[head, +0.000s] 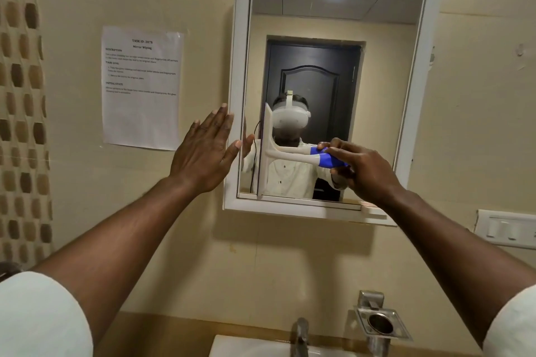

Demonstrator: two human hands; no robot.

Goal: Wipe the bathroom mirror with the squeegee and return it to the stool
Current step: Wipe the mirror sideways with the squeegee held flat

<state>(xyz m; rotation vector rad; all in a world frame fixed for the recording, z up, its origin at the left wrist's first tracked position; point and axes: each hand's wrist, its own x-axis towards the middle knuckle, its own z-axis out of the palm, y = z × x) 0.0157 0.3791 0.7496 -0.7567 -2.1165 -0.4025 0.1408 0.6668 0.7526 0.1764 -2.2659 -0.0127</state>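
The white-framed bathroom mirror point(333, 23) hangs on the beige wall. A white squeegee point(268, 151) with a blue grip lies against the lower left part of the glass, its blade upright. My right hand point(359, 171) is shut on the blue grip, at the mirror's lower right. My left hand point(203, 153) is open and flat, with its fingers spread, over the left edge of the mirror frame. The stool is out of view.
A printed task sheet point(142, 87) is stuck to the wall left of the mirror. Below are a white sink point(232, 346), a tap point(300, 336) and a metal holder point(380, 324). A switch plate point(506, 229) sits at the right, a patterned curtain point(20, 95) at the left.
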